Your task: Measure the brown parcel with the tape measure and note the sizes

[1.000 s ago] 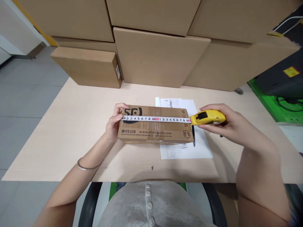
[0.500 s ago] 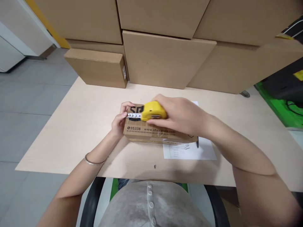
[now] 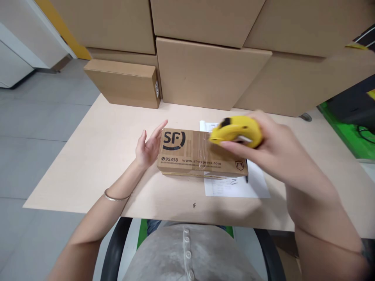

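Note:
A brown cardboard box [image 3: 190,154] with black SF lettering and clear tape lies flat on the pale table. Beside its left end is my left hand [image 3: 149,147], thumb and fingers apart, holding nothing; whether the fingertips touch the box I cannot tell. My right hand [image 3: 271,146] grips a yellow tape measure [image 3: 244,130] above the right part of the box. No blade shows out of the tape measure. Partly under the box is a white sheet of paper [image 3: 254,185] with marks on it, and a dark pen [image 3: 246,178] shows at the box's right edge.
Large cardboard boxes [image 3: 211,74] form a wall along the table's back edge. A smaller closed carton [image 3: 124,86] stands at the back left. Chair armrests [image 3: 117,249] are below the table [image 3: 88,156]. Dark equipment sits on green at the far right.
The tape blade lay extended along the box, then wound in as my right hand came left. Now my right hand has moved back right with the tape measure, and my left hand has let go.

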`<state>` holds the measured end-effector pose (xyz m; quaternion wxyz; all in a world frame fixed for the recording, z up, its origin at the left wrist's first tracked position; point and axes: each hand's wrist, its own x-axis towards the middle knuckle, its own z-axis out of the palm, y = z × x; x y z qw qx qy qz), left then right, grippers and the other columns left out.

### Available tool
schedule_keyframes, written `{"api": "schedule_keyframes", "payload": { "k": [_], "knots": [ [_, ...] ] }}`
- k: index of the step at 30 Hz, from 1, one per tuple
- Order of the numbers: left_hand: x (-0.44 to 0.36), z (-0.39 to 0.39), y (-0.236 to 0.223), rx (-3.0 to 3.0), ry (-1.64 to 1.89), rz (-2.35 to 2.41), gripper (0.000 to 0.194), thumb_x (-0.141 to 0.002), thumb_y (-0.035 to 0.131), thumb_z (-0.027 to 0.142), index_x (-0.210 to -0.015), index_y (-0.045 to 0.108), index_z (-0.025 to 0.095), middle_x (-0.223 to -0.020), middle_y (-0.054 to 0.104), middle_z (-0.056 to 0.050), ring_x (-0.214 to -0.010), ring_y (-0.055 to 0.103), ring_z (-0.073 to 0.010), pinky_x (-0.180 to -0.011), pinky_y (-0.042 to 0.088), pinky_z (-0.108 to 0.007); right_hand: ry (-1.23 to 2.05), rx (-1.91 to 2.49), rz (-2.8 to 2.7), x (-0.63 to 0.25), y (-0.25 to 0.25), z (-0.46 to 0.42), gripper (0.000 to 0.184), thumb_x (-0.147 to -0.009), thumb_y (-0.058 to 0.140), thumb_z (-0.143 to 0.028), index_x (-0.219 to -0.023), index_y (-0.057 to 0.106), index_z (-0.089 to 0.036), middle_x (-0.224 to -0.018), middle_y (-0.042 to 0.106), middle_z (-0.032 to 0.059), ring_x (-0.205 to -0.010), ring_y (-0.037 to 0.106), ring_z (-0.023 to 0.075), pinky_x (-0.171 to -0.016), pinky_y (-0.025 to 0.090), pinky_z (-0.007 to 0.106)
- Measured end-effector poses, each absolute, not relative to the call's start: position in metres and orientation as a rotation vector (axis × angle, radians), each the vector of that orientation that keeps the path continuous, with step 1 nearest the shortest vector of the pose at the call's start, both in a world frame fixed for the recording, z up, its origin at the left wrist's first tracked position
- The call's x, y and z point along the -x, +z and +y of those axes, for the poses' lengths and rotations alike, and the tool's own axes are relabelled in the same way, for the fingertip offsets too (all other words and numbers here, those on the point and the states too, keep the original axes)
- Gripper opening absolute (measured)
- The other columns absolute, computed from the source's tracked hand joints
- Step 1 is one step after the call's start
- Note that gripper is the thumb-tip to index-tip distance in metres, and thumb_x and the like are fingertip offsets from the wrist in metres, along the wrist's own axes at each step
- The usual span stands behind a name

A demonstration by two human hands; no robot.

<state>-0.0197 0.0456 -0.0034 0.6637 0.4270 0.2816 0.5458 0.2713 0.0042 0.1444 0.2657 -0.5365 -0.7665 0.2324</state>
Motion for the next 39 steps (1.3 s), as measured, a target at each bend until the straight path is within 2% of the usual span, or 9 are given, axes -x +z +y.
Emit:
{"api": "schedule_keyframes", "payload": {
  "k": [5,11,17,20,24,29,32,35,39],
  "knots": [
    [0.035,0.055,-0.004,-1.037,1.081,0.665,0.063,-0.082,0.074,0.063,-0.134,0.075,0.027,-0.134,0.077,-0.010,-0.144,0.057,-0.0426,-0.116,0.049,-0.060,0.886,1.722,-1.695,-0.344,0.119,-0.028,0.034,-0.086,0.079,-0.059,-0.099,0.068,-0.030,-0.091,0.070,0.0037,-0.077,0.061,0.0217,-0.059,0.046,0.033],
    [0.040,0.050,0.002,-1.157,0.923,0.750,0.059,-0.084,0.080,0.062,-0.127,0.079,0.023,-0.142,0.074,-0.011,-0.139,0.062,-0.0439,-0.118,0.050,-0.059,1.299,1.456,-1.475,-0.350,0.100,-0.033,0.034,-0.084,0.083,-0.054,-0.098,0.069,-0.027,-0.078,0.059,-0.0004,-0.058,0.048,0.0128,-0.045,0.035,0.027],
    [0.030,0.009,0.018,-1.500,1.169,0.555,0.099,-0.080,0.075,0.076,-0.165,0.035,0.047,-0.173,0.042,-0.002,-0.162,0.031,-0.0441,-0.129,0.032,-0.068,1.343,1.252,-1.389,-0.326,0.104,0.011,0.041,-0.083,0.083,-0.057,-0.100,0.067,-0.023,-0.060,0.045,-0.0070,-0.042,0.024,0.0062,-0.038,0.011,0.026],
    [0.015,-0.021,0.021,-1.641,1.098,0.562,0.126,-0.071,0.089,0.066,-0.168,0.009,0.056,-0.184,0.010,0.005,-0.168,0.002,-0.0434,-0.132,0.018,-0.071,1.416,1.103,-1.428,-0.312,0.105,0.040,0.044,-0.079,0.085,-0.060,-0.089,0.065,-0.022,-0.056,0.045,-0.0077,-0.039,0.021,0.0045,-0.037,0.009,0.026],
    [-0.005,-0.052,0.011,-1.671,1.026,0.591,0.130,-0.078,0.089,0.056,-0.166,-0.008,0.057,-0.183,-0.012,0.007,-0.168,-0.007,-0.0427,-0.133,0.013,-0.070,1.530,1.037,-1.491,-0.293,0.097,0.064,0.048,-0.074,0.088,-0.060,-0.088,0.064,-0.021,-0.055,0.046,-0.0086,-0.039,0.020,0.0036,-0.036,0.010,0.025],
    [-0.003,-0.065,-0.009,-1.811,0.967,0.654,0.137,-0.071,0.090,0.064,-0.169,-0.005,0.050,-0.183,-0.015,0.003,-0.167,-0.011,-0.0450,-0.134,0.000,-0.068,1.505,1.114,-1.612,-0.289,0.090,0.067,0.049,-0.078,0.085,-0.059,-0.103,0.070,-0.019,-0.074,0.064,-0.0019,-0.043,0.027,0.0038,-0.036,0.016,0.025],
    [0.007,-0.051,-0.008,-1.725,1.038,0.655,0.113,-0.083,0.058,0.087,-0.171,0.000,0.047,-0.184,-0.009,0.005,-0.168,-0.010,-0.0401,-0.135,0.001,-0.065,1.219,1.135,-1.724,-0.289,0.098,0.060,0.047,-0.075,0.090,-0.052,-0.107,0.071,-0.022,-0.105,0.075,0.0047,-0.054,0.048,0.0080,-0.044,0.037,0.025],
    [0.006,-0.015,0.003,-1.546,1.222,0.746,0.081,-0.096,0.023,0.085,-0.167,0.029,0.047,-0.183,0.012,0.006,-0.169,-0.001,-0.0344,-0.135,0.003,-0.064,0.917,1.049,-1.892,-0.279,0.107,0.057,0.048,-0.072,0.092,-0.052,-0.106,0.072,-0.024,-0.113,0.076,0.0059,-0.085,0.068,0.0204,-0.070,0.056,0.034],
    [-0.018,0.041,0.015,-1.452,1.351,0.824,0.076,-0.094,0.032,0.086,-0.135,0.069,0.033,-0.170,0.047,-0.001,-0.168,0.014,-0.0336,-0.136,0.006,-0.058,0.696,0.969,-2.107,-0.252,0.111,0.059,0.042,-0.078,0.087,-0.051,-0.106,0.071,-0.025,-0.105,0.076,0.0045,-0.092,0.070,0.0264,-0.083,0.056,0.042]
  ]
}}
